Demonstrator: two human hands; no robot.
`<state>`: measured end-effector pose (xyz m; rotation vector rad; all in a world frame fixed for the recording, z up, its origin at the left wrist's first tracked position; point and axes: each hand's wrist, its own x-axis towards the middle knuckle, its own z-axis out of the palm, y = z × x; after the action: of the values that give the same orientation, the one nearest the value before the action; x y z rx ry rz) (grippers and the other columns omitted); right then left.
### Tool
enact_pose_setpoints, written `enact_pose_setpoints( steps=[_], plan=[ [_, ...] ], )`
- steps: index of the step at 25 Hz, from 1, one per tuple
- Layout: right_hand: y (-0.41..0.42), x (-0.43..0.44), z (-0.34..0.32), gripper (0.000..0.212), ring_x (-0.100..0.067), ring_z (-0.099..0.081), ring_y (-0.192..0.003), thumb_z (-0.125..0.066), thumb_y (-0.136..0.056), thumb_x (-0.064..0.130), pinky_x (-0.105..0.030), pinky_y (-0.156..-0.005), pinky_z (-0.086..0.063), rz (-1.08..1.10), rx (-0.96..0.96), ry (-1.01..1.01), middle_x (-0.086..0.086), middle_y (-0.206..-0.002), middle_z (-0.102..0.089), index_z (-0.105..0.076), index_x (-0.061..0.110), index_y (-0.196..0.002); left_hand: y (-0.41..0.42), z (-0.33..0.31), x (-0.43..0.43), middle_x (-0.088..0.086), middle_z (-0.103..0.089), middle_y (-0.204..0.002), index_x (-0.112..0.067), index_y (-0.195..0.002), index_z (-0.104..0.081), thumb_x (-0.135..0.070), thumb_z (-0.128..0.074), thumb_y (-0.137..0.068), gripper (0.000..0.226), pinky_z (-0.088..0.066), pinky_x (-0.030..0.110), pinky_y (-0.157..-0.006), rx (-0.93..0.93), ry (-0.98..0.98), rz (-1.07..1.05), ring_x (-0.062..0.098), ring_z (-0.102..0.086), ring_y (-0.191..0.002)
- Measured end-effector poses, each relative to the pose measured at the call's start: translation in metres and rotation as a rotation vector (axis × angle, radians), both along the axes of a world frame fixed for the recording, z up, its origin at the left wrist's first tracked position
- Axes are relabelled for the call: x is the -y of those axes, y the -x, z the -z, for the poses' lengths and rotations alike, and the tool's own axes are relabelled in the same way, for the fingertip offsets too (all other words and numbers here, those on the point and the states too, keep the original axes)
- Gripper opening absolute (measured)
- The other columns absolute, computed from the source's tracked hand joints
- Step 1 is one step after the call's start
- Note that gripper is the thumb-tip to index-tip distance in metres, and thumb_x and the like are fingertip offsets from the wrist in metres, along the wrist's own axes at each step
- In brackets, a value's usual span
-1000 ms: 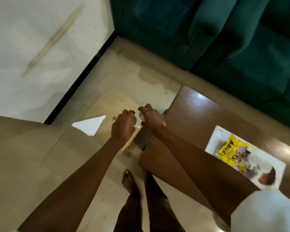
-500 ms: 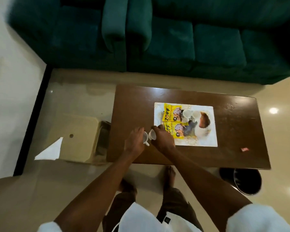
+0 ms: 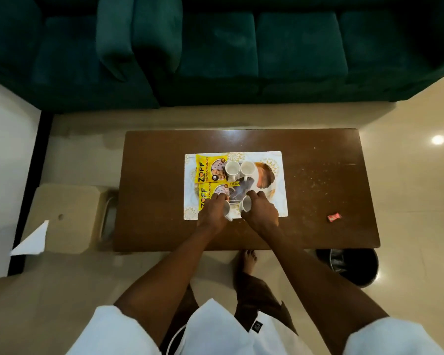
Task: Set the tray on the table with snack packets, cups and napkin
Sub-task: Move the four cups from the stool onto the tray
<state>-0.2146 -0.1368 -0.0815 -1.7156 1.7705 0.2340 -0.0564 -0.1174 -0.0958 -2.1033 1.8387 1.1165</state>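
Left hand (image 3: 212,213) gripping left cup (image 3: 226,211), right hand (image 3: 260,212) gripping right cup (image 3: 246,204), both moved from worktop (image 3: 151,175) edge over tray (image 3: 277,206)

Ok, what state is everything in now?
White patterned tray: flat on brown wooden table.
Two yellow snack packets: lying on tray.
Two far white cups: upright, empty, on tray.
Left hand: grips third white cup.
Right hand: grips fourth white cup.
White napkin: on beige stool.
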Motion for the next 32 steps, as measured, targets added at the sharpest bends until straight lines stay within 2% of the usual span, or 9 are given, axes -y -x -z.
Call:
enact_pose_setpoints(
  steps=[2, 6, 11, 16, 20, 27, 32],
  plan=[
    [0.023, 0.007, 0.013, 0.062, -0.037, -0.067, -0.115, -0.075, -0.088, 0.034, -0.047, -0.089, -0.058, 0.033, 0.009, -0.009, -0.007, -0.138, -0.055, -0.048, 0.018, -0.141, 0.013, 0.012, 0.014, 0.009, -0.045, -0.146, -0.018, -0.145, -0.047, -0.005, -0.071, -0.088, 0.063, -0.054, 0.049, -0.097, 0.033, 0.001, -0.018, 0.035, -0.051, -0.135],
    [0.048, 0.022, 0.051, 0.064, -0.038, -0.066, -0.117, -0.078, -0.086, 0.032, -0.049, -0.092, -0.058, 0.078, 0.018, -0.054, -0.008, -0.141, -0.054, -0.047, 0.014, -0.140, 0.024, 0.043, 0.044, 0.011, -0.044, -0.143, -0.022, -0.147, -0.048, -0.003, -0.071, -0.088, 0.067, -0.056, 0.049, -0.096, 0.041, -0.002, 0.025, 0.034, -0.053, -0.131],
    [0.047, 0.050, 0.096, 0.075, -0.040, -0.064, -0.124, -0.080, -0.084, 0.032, -0.054, -0.097, -0.058, 0.134, 0.031, -0.043, -0.011, -0.147, -0.053, -0.043, 0.011, -0.146, 0.037, 0.087, 0.076, 0.009, -0.044, -0.147, -0.025, -0.150, -0.047, -0.006, -0.069, -0.091, 0.066, -0.056, 0.051, -0.095, 0.025, 0.044, 0.097, 0.034, -0.051, -0.132],
    [0.032, 0.076, 0.143, 0.081, -0.042, -0.064, -0.123, -0.082, -0.084, 0.037, -0.052, -0.093, -0.058, 0.104, 0.026, 0.001, -0.016, -0.152, -0.048, -0.040, 0.012, -0.148, 0.040, 0.137, 0.086, 0.008, -0.045, -0.147, -0.028, -0.152, -0.045, -0.001, -0.067, -0.090, 0.071, -0.057, 0.050, -0.092, 0.049, 0.081, 0.100, 0.033, -0.051, -0.133],
    [0.021, 0.087, 0.161, 0.076, -0.043, -0.068, -0.114, -0.083, -0.082, 0.034, -0.049, -0.086, -0.059, 0.078, 0.017, -0.006, -0.016, -0.142, -0.052, -0.043, 0.011, -0.143, 0.037, 0.157, 0.090, 0.007, -0.043, -0.149, -0.029, -0.152, -0.045, -0.006, -0.070, -0.091, 0.070, -0.057, 0.048, -0.092, 0.076, 0.090, 0.081, 0.032, -0.049, -0.137],
    [0.017, 0.095, 0.170, 0.066, -0.043, -0.070, -0.111, -0.079, -0.086, 0.032, -0.051, -0.085, -0.060, 0.043, 0.000, 0.017, -0.015, -0.133, -0.058, -0.048, 0.015, -0.141, 0.045, 0.169, 0.083, 0.008, -0.037, -0.157, -0.035, -0.151, -0.045, -0.004, -0.065, -0.094, 0.068, -0.058, 0.055, -0.089, 0.020, 0.108, 0.037, 0.035, -0.050, -0.136],
    [0.023, 0.098, 0.173, 0.063, -0.043, -0.070, -0.107, -0.078, -0.087, 0.033, -0.050, -0.084, -0.060, 0.032, -0.015, 0.036, -0.015, -0.132, -0.059, -0.050, 0.014, -0.139, 0.050, 0.174, 0.083, 0.011, -0.045, -0.146, -0.034, -0.157, -0.039, -0.006, -0.067, -0.094, 0.074, -0.060, 0.053, -0.086, -0.011, 0.117, 0.055, 0.034, -0.054, -0.130]
  ],
)
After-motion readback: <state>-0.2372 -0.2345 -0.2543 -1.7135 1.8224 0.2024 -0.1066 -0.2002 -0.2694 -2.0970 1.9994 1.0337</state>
